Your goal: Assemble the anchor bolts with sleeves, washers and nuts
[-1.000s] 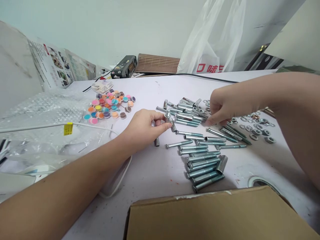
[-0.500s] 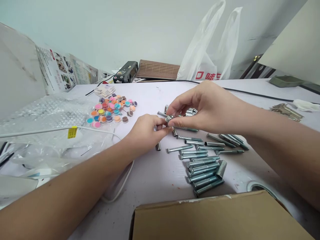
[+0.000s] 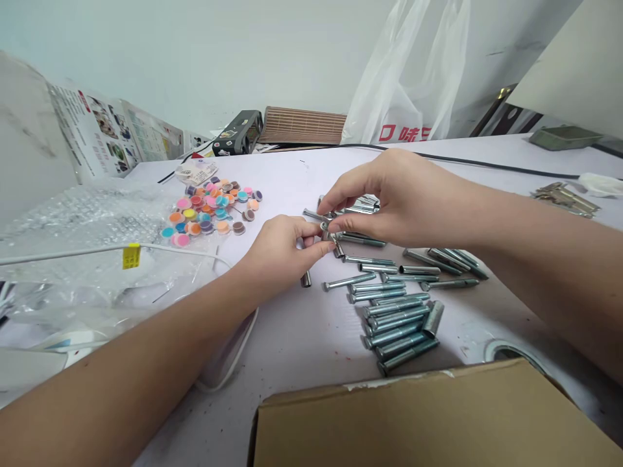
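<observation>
My left hand (image 3: pixel 287 250) pinches a short metal sleeve (image 3: pixel 325 232) between thumb and fingers, its open end facing up. From the right, my right hand (image 3: pixel 377 198) has thumb and index finger closed at the same small metal piece; whether a separate part is between them is hard to make out. A silvery bolt (image 3: pixel 314 214) lies just beyond the fingertips. Below the hands, several bolts (image 3: pixel 396 319) and metal tubes lie in rough rows on the white table (image 3: pixel 302 344). One wide sleeve (image 3: pixel 433 318) rests at their right end. More metal parts are partly hidden behind my right hand.
Colourful small pots (image 3: pixel 207 211) and bubble wrap (image 3: pixel 97 227) lie at the left, with a white cable (image 3: pixel 243 344) in front. A cardboard box (image 3: pixel 413 421) fills the near edge. A white plastic bag (image 3: pixel 403 91) and a black cable stand at the back.
The view has shifted slightly. My right thumb and index finger have moved a little at the held metal piece, and its open end now shows more clearly.
</observation>
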{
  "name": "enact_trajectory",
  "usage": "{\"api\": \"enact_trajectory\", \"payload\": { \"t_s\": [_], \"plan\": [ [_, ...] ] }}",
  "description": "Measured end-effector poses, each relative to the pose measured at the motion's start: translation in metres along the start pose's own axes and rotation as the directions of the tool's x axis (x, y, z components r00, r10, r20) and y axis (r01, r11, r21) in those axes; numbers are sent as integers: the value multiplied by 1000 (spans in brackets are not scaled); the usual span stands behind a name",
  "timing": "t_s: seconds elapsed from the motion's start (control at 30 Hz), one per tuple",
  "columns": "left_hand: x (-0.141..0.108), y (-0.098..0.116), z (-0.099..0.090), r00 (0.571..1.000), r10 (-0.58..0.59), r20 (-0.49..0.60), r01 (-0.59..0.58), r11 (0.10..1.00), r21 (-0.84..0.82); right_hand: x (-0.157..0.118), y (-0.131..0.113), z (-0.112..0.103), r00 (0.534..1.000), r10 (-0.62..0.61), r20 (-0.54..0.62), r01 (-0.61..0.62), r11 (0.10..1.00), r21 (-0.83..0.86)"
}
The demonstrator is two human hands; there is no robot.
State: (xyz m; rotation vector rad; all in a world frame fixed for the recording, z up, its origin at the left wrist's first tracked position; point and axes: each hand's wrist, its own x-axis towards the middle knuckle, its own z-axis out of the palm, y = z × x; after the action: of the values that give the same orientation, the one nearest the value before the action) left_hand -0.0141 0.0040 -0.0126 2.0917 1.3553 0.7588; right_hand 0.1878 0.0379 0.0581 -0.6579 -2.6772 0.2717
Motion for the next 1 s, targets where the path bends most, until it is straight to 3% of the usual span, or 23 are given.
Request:
{"api": "enact_trajectory", "payload": {
  "t_s": [0.13, 0.33, 0.57, 0.73, 0.9, 1.0],
  "plan": [
    [1, 0, 0, 1000, 12, -6, -12, 1000, -14, 2, -2, 1, 1000, 26, 14, -25, 999, -30],
    [0, 0, 0, 1000, 4, 11, -4, 999, -39, 4, -2, 4, 979, 201, -21, -202, 978, -52],
    [-2, 6, 0, 999, -53, -14, 52, 998, -20, 2, 2, -2, 1000, 8, 22, -11, 994, 105],
    [-2, 7, -2, 995, -90, -36, 90, 996, -5, 2, 2, -2, 993, 116, -30, -110, 983, 148],
    [-1, 5, -1, 999, -46, -17, 45, 999, -22, 1, -4, 1, 993, 107, -41, -95, 969, 229],
    [-2, 6, -2, 996, -81, -28, 80, 997, -14, -4, 1, 1, 984, 139, -110, -109, 964, 241]
  ]
}}
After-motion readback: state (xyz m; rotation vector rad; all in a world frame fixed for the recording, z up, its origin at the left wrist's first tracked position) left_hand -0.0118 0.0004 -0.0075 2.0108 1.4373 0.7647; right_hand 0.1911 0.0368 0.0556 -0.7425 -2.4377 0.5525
